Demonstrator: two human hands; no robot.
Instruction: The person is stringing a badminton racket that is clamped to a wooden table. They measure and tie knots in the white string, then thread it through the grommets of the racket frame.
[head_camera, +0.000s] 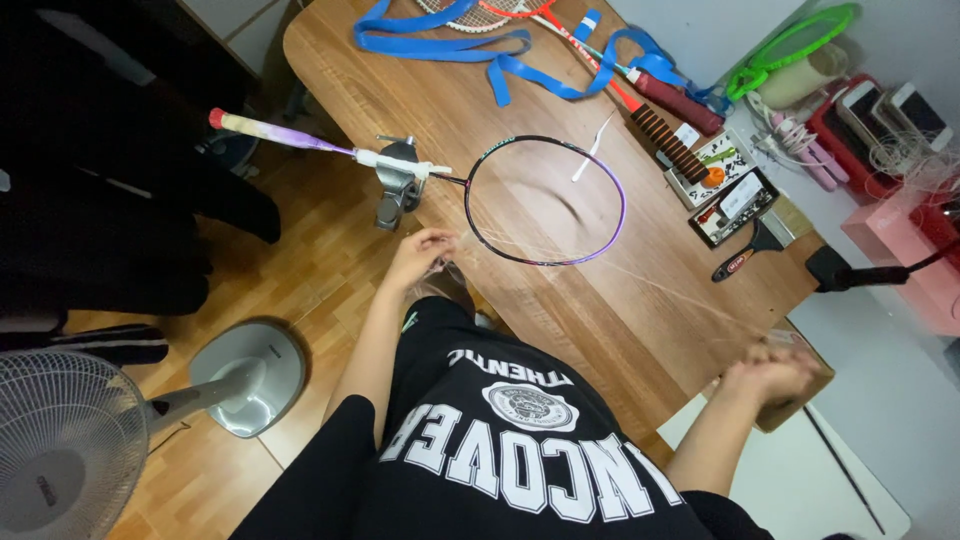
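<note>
While both hands are working a thin string, the findings are reading as follows.

Racket: an unstrung badminton racket (545, 200) with a dark and purple frame is lying flat on the wooden table (420, 80), its handle jutting off the table's left edge over the floor.
String: a pale, fine string (640, 275) is running from the frame's lower edge across the table toward the right hand; only part of its length is showing.
Left hand: the left hand (420, 252) is sitting just beside the frame's lower left, fingers pinched together at the string's near end; whether it is actually gripping the string cannot be told.
Right hand: the right hand (772, 375) is hanging at the table's right corner, well apart from the racket; it is blurring, so whether it is grasping the string cannot be told.
Clamp: a grey metal clamp (397, 185) is standing at the table edge under the racket's shaft.
Surroundings: blue tape strips (450, 45) are lying loose at the table's far end beside a red-handled racket (640, 85); a tool tray (725, 195) and a black-handled tool (745, 255) are sitting to the right of the frame.
Floor: a standing fan (70, 440) is being cut off at the lower left.
Obstructions: nothing is lying between the hands along the string's path.
Hidden: phones (890, 110) at the far right are sitting under tangled cable.
</note>
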